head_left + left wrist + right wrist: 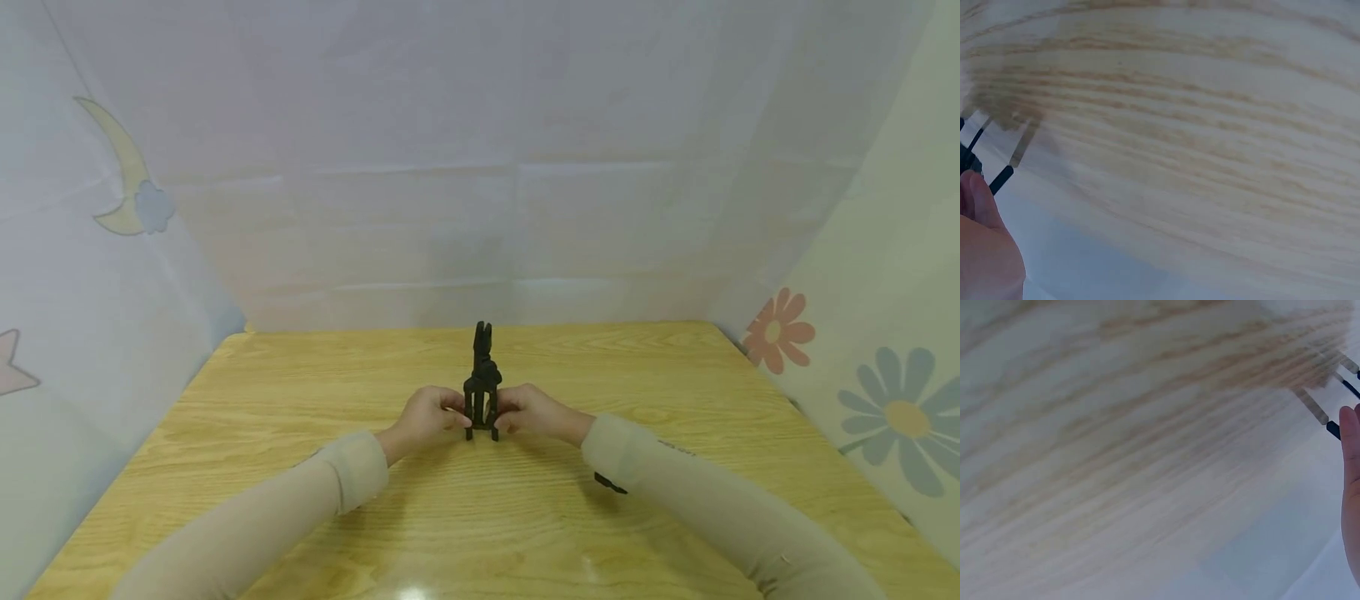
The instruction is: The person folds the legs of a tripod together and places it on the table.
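Note:
A black folding stand (481,385) with a two-pronged top and thin legs stands upright in the middle of the wooden table (480,517). My left hand (426,421) pinches its left leg low down, thumb in front and fingers behind. From the other side my right hand (542,414) grips the right leg in the same way. The left wrist view shows the left thumb (984,200) against a dark leg (1002,180). At the edge of the right wrist view, a leg tip (1334,429) juts out beside the right fingers (1350,444).
A pale cloth backdrop (480,242) rises behind the table's far edge. More cloth hangs at both sides, with a moon print (123,162) on the left and flower prints (906,419) on the right. A dark strap end (611,483) hangs under the right sleeve.

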Motion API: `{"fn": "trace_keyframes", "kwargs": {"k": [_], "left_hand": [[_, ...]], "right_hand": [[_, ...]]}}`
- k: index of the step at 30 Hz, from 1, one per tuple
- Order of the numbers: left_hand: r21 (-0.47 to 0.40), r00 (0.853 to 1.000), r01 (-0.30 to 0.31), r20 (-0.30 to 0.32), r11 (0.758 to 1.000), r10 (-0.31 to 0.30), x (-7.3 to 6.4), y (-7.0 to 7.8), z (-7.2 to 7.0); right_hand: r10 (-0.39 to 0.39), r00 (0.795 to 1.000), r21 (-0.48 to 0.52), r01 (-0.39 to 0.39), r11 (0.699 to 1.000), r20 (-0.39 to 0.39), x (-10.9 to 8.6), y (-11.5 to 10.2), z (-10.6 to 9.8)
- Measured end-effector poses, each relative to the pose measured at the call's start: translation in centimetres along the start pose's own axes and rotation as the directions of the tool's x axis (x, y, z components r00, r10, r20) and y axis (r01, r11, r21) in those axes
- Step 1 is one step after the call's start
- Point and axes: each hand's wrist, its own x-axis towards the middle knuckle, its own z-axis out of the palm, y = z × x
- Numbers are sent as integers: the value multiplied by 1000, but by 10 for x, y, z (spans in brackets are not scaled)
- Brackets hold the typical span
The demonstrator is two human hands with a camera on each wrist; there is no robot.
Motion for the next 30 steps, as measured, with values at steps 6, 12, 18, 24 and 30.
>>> {"fn": "trace_keyframes", "kwargs": {"k": [6,12,18,24,30], "left_hand": [[-7,1000,6,10,1000,-6,1,1,-1],[-6,1000,-3,14,1000,3,0,-1,1],[-24,1000,-3,26,1000,4,-1,0,0],[-49,998,25,50,998,-22,2,-3,-1],[-71,996,56,72,996,-51,4,-5,-2]], "right_hand": [[-23,1000,-132,23,991,0,3,0,0],[-75,997,-209,74,975,2,2,2,1],[-119,993,-210,115,971,-5,4,5,2],[-93,996,-121,91,988,-4,7,7,0],[-63,998,-98,65,993,24,11,7,-4]]}}
